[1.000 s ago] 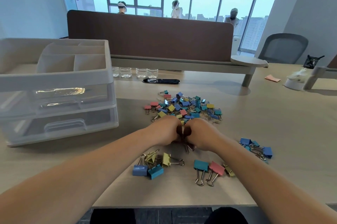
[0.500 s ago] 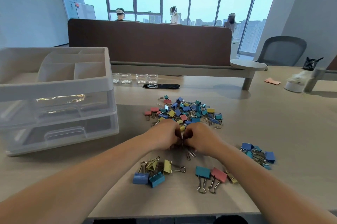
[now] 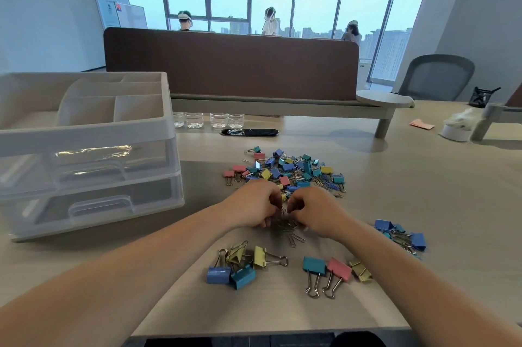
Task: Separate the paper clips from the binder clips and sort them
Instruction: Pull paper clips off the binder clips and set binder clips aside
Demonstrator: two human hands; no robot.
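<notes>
1. Your left hand (image 3: 254,205) and right hand (image 3: 316,211) sit almost knuckle to knuckle at the near edge of the pile (image 3: 293,170).
2. The fingers of both hands curl inward and pinch at a small tangle of paper clips (image 3: 285,226) lying on the table (image 3: 437,182) between them. The fingertips hide under the knuckles, so you cannot tell exactly which clip each hand has.
3. A few of those wire clips lie loose just in front of your hands, touching the tangle.
4. Done so far: some binder clips (image 3: 313,263) lie pulled out near you in three lots. These are a left group (image 3: 240,264) of yellow, blue and teal, a middle group (image 3: 339,270) of teal, pink and yellow, and a blue group (image 3: 401,233) off to your right.
5. Left to do: the pile is much larger than all three lots together. It mixes binder clips of every colour with wire clips, including a blue cluster on its right edge.
6. The drawer unit (image 3: 84,149) stands to your left, well apart from the clips.
7. By my judgement you are early in the sort. The paper-clip heap has only just begun, and most of the separating lies ahead.
</notes>
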